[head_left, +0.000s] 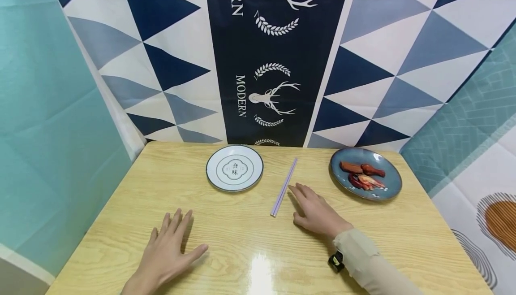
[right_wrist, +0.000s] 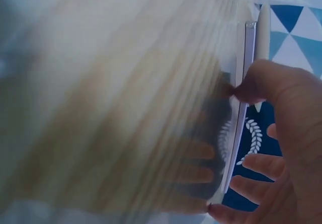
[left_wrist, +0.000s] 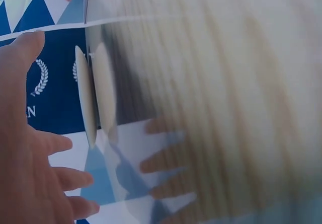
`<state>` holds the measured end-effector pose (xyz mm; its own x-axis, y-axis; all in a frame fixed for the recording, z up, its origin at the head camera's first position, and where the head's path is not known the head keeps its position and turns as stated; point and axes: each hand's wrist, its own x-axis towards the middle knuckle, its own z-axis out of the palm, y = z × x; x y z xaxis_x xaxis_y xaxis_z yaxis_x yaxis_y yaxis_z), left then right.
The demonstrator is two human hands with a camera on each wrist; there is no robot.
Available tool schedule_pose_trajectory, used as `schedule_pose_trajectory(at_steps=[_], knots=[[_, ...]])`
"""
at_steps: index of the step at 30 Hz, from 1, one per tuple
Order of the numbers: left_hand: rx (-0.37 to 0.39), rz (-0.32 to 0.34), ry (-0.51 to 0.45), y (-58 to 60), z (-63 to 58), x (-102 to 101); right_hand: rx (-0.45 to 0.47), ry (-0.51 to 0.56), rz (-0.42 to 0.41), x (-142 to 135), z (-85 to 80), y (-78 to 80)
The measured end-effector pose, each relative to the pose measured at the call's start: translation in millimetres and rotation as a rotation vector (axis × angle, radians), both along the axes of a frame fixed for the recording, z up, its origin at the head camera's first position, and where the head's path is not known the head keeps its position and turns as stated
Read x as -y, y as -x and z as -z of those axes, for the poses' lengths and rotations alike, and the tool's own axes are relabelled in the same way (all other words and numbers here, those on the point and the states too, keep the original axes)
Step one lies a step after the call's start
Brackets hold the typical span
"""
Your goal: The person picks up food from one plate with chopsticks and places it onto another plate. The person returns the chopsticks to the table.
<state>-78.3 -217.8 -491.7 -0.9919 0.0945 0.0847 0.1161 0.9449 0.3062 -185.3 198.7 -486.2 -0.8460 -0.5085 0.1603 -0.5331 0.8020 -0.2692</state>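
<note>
My right hand reaches over the table, its fingertips just right of a pair of lilac chopsticks lying side by side on the wood. Its fingers are loosely extended and grip nothing. In the right wrist view, the thumb and fingers are spread near the chopsticks; whether a fingertip touches them I cannot tell. Above the table at the left, my left hand has its fingers spread and holds nothing. A white plate with a dark rim stands beyond it, seen edge-on in the left wrist view.
To the far right, a blue-grey plate bears several reddish-brown food pieces, among them a drumstick. The glossy wooden table backs onto a patterned cloth. A black band sits at my right wrist.
</note>
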Motion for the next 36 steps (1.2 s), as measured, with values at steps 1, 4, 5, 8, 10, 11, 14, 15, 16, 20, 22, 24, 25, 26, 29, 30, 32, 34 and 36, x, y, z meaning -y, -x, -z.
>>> schedule_pose_trajectory(at_steps=[1, 4, 5, 8, 10, 11, 14, 15, 16, 20, 22, 24, 25, 26, 29, 30, 32, 34, 36], knots=[[-0.011, -0.001, -0.004, -0.2, -0.4, 1, -0.007, 0.0, -0.005, 2, -0.2, 1.3], [-0.06, 0.0, -0.022, -1.2, -2.4, 4, -0.032, 0.011, -0.032, 8, -1.0, 4.7], [-0.081, 0.0, -0.029, -1.6, -2.7, 5, -0.039, 0.015, -0.045, 10, -0.8, 5.7], [-0.134, -0.012, -0.057, -2.9, -3.4, 8, -0.068, 0.028, -0.1, 17, 1.6, 8.6], [-0.145, -0.028, -0.079, -3.7, -3.6, 9, -0.085, 0.03, -0.131, 20, 3.9, 10.1], [-0.143, -0.038, -0.089, -3.8, -3.8, 9, -0.085, 0.031, -0.14, 22, 4.8, 10.8], [-0.121, -0.062, -0.108, -3.6, -5.3, 10, -0.092, 0.029, -0.156, 26, 5.8, 12.3], [-0.112, -0.066, -0.111, -3.1, -5.9, 9, -0.088, 0.025, -0.159, 26, 5.5, 12.7], [-0.106, -0.069, -0.114, -2.5, -6.4, 9, -0.087, 0.023, -0.166, 28, 5.2, 13.3], [-0.078, -0.081, -0.125, -0.2, -8.3, 8, -0.059, 0.002, -0.194, 31, 2.4, 14.2], [-0.06, -0.089, -0.127, 1.1, -9.2, 8, -0.047, -0.014, -0.204, 32, 1.6, 14.3], [-0.043, -0.095, -0.13, 2.0, -10.2, 9, -0.033, -0.027, -0.203, 34, 0.9, 14.3], [-0.039, -0.095, -0.132, 2.3, -10.6, 9, -0.027, -0.035, -0.202, 35, 0.7, 14.3], [-0.038, -0.095, -0.133, 2.5, -10.8, 9, -0.024, -0.042, -0.201, 36, 0.6, 14.2], [-0.045, -0.09, -0.14, 2.4, -10.8, 10, -0.037, -0.044, -0.209, 38, 0.2, 14.1], [-0.053, -0.087, -0.141, 2.3, -10.4, 10, -0.049, -0.039, -0.216, 39, 0.1, 14.2], [-0.068, -0.081, -0.146, 1.9, -10.1, 10, -0.08, -0.024, -0.236, 38, 0.3, 14.9], [-0.08, -0.073, -0.152, 1.9, -10.5, 9, -0.116, -0.01, -0.254, 38, 0.7, 16.0], [-0.088, -0.067, -0.155, 1.8, -11.6, 8, -0.134, -0.006, -0.261, 38, 0.6, 16.9]])
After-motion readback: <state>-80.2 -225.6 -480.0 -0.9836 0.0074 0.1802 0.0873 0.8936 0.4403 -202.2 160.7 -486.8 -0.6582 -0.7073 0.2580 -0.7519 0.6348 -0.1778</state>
